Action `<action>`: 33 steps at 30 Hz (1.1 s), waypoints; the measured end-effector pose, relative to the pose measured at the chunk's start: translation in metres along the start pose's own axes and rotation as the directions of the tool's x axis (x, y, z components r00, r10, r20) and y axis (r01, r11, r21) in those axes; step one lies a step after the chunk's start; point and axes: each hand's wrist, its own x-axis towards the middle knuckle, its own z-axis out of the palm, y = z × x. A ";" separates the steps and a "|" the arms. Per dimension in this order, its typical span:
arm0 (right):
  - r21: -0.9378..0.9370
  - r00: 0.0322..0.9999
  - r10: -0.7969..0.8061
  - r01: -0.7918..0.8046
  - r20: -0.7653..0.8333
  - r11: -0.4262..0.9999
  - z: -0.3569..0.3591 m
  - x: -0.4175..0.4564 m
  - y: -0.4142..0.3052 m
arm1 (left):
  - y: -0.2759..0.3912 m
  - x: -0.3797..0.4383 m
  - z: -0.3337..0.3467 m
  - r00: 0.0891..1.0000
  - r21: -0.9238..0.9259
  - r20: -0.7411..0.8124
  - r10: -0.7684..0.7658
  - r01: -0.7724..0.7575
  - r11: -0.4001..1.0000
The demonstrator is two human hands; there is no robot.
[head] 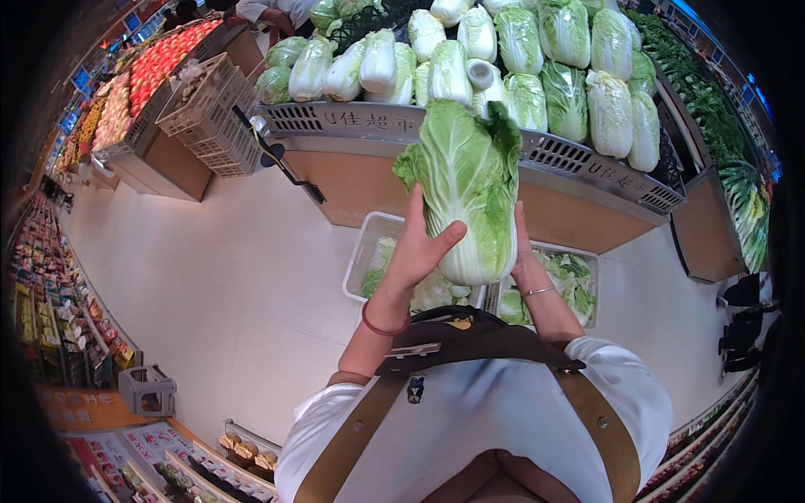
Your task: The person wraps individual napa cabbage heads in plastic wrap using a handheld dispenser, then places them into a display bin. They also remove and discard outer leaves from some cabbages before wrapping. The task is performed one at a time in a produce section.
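Note:
A large napa cabbage (pixel 468 195) with loose green outer leaves is held upright between my two hands, in front of the display stand. My left hand (pixel 427 242) grips its left side, thumb across the front. On the right side my right hand (pixel 522 242) presses against it, partly hidden behind the cabbage. Film-wrapped napa cabbages (pixel 563 100) are stacked on the stand beyond, with a roll (pixel 480 73) of what looks like tape or film among them. Below my hands, a white plastic crate (pixel 353 267) and a second crate (pixel 596 289) hold loose cabbage leaves.
The stand's metal front rail (pixel 371 119) runs across ahead. Stacked plastic crates (pixel 217 119) and a fruit display (pixel 151 82) are at the left; leafy greens (pixel 704 107) fill the right display. A grey plastic stool (pixel 148 390) stands lower left. Another person's arm (pixel 277 19) shows beyond the stand.

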 end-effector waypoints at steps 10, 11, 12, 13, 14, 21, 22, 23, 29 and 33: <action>-0.063 0.938 -0.224 0.249 0.266 0.966 0.004 0.019 -0.002 | -0.046 -0.015 -0.042 0.986 -0.410 0.046 -0.161 0.166 0.897; -0.447 0.955 -0.297 0.262 -0.009 0.855 0.021 0.016 -0.001 | -0.065 -0.019 -0.046 0.984 -0.475 0.136 -0.115 0.167 0.864; -0.781 0.879 -0.435 0.408 0.197 0.472 0.030 0.010 -0.010 | -0.064 -0.017 -0.046 0.989 -0.483 0.146 -0.038 0.105 0.870; -0.813 0.854 -0.453 0.443 0.255 0.377 0.022 0.012 -0.012 | -0.065 -0.017 -0.043 0.996 -0.488 0.087 -0.001 0.044 0.872; -0.768 0.847 -0.449 0.482 0.285 0.422 0.003 0.021 -0.008 | -0.064 -0.019 -0.039 0.999 -0.486 0.026 0.033 -0.016 0.874; -0.753 0.727 -0.432 0.642 0.534 0.148 0.132 -0.004 -0.015 | -0.054 -0.020 -0.019 0.945 -0.397 -0.286 0.158 -0.267 0.878; -0.740 0.696 -0.502 0.655 0.513 0.152 0.139 0.000 -0.007 | -0.055 -0.018 -0.017 0.937 -0.401 -0.316 0.149 -0.274 0.874; -0.723 0.732 -0.448 0.650 0.513 0.233 0.142 -0.004 -0.011 | -0.057 -0.016 -0.016 0.928 -0.404 -0.345 0.140 -0.282 0.870; -0.044 0.843 -0.423 0.462 0.332 0.886 0.132 -0.026 -0.009 | -0.056 0.001 -0.032 0.905 -0.574 -0.373 0.206 -0.400 0.715; -0.127 0.970 -0.039 0.071 0.239 0.989 0.088 -0.015 -0.007 | -0.065 0.006 -0.063 0.897 -0.790 -0.147 0.416 -0.360 0.497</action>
